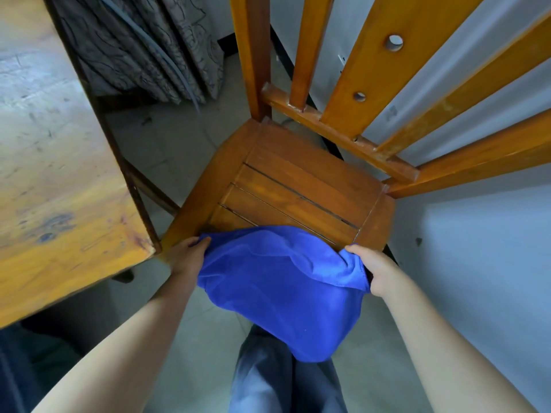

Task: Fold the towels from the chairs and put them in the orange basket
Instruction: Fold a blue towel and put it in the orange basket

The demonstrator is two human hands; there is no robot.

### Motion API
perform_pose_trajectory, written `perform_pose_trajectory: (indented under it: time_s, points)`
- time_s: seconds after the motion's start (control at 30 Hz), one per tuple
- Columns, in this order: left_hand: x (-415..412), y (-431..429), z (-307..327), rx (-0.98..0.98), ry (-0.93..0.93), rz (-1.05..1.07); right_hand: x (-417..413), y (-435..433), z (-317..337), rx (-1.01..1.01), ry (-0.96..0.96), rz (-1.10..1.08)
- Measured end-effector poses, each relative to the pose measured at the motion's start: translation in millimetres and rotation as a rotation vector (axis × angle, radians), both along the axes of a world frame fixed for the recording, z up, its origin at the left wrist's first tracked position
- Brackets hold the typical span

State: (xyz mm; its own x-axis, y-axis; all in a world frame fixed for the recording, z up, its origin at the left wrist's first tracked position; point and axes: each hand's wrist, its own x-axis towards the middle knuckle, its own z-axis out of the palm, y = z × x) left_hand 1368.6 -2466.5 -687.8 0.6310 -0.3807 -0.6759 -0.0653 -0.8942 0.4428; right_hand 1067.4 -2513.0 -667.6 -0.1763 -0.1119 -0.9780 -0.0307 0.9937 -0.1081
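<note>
A blue towel [280,281] hangs between my two hands over the front edge of a wooden chair's seat [298,189]. My left hand [186,256] grips its left corner, fingers curled round the cloth. My right hand [374,271] grips the right corner, where the fabric bunches. The towel's middle sags down in a loose fold in front of my legs. The orange basket is not in view.
A worn wooden table [59,174] stands close on the left, its corner near my left hand. The chair's slatted back [387,84] rises ahead and to the right. A patterned curtain [149,55] hangs at the back left. A pale wall runs along the right.
</note>
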Motion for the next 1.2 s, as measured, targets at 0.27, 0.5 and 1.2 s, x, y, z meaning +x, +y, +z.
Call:
perform_pose_trajectory:
  time_s: [0.27,0.5,1.2]
  points:
    - [11,12,19,-0.184,0.240,0.202,-19,13,3,0.104,-0.231,-0.105]
    - [21,22,22,-0.234,0.311,0.212,-20,20,3,-0.311,-0.385,-0.300]
    - [-11,35,49,-0.346,0.231,0.056,-97,30,44,-0.519,-0.143,0.098]
